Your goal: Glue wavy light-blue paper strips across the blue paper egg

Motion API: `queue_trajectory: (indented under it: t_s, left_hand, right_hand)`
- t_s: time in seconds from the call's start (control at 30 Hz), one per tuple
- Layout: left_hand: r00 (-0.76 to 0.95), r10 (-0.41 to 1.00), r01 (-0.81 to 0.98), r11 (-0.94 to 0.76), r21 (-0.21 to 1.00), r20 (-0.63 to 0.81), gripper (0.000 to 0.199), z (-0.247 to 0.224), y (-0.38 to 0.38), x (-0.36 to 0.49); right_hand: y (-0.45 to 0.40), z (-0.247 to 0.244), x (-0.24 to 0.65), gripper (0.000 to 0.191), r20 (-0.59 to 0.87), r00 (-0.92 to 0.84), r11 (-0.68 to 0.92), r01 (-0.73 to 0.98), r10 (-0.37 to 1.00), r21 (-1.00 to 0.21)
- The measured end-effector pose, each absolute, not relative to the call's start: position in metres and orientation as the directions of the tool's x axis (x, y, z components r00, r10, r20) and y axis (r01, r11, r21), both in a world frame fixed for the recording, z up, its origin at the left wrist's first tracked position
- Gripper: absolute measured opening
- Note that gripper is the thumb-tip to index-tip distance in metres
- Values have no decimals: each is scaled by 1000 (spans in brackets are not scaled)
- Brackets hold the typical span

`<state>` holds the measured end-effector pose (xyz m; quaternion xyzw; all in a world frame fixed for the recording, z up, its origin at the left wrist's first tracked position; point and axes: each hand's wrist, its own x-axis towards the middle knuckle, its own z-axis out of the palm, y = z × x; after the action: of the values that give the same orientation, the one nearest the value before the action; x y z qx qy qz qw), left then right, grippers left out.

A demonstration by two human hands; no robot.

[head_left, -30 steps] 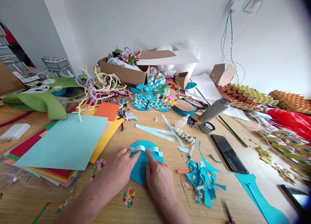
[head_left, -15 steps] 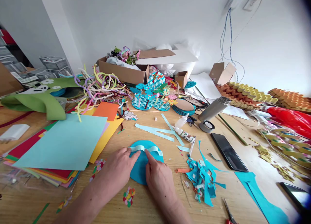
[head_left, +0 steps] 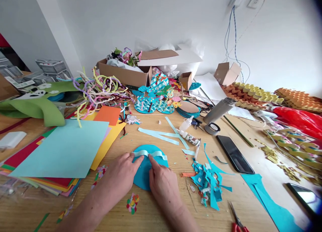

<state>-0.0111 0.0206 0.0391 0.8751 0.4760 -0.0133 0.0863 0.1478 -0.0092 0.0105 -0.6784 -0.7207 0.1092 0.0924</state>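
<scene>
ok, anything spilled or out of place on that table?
Mildly, yes: the labelled squeeze bottle lies on its side by pale blue paper strips, an odd way to leave a nozzle bottle, though no puddle shows. Turquoise paper scraps sit in a ragged heap right of the right hand.

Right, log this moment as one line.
left hand: touching pale strip | right hand: touching strip | strip: wavy, across blue disc

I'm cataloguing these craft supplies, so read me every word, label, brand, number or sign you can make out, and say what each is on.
Nothing is readable.
White plastic squeeze bottle with dark-printed label: print too small and blurred.
Grey patterned boxes at far left: any print too blurred.
Round blue disc and wavy pale-blue strip: no writing visible.
</scene>
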Motion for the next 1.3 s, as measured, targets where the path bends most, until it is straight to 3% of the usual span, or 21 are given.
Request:
queue_trajectory:
  t_s: [0.33, 0.57, 1.3]
  left_hand:
    - [547, 821, 837, -536, 106, -164, 56, 46, 21, -9]
    - [562, 814, 826, -560, 55, -149, 38, 44, 22, -10]
    - [551, 814, 829, -559, 14, -185, 44, 49, 22, -9]
  right_hand:
    - [-9, 12, 148, 48, -27, -62, 52, 958, 998, -283]
    - [-8, 12, 147, 48, -44, -54, 40, 960, 998, -276]
    - [-8, 15, 146, 48, -100, -52, 24, 964, 994, -266]
